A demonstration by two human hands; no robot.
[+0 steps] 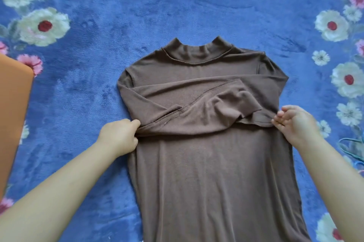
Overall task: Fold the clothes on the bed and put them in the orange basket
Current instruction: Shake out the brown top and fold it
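One brown top [212, 163] is lying flat mid-bed, collar pointing to the far edge, both sleeves lying crossed over the chest. Blue floral bedspread [137, 5] is showing wide open room on the far side and both flanks. Left hand [120, 135] is pinching the sleeve fold at the top's left edge, fingers curled. Right hand [293, 121] is touching the right edge, fingers loosely straight. One orange basket [11, 107] is sitting at the bed's left edge; contents not visible.

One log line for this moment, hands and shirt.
brown shirt flat on blue blanket, sleeves crossed | left hand pinches sleeve fold | right hand open at shirt edge | orange basket left
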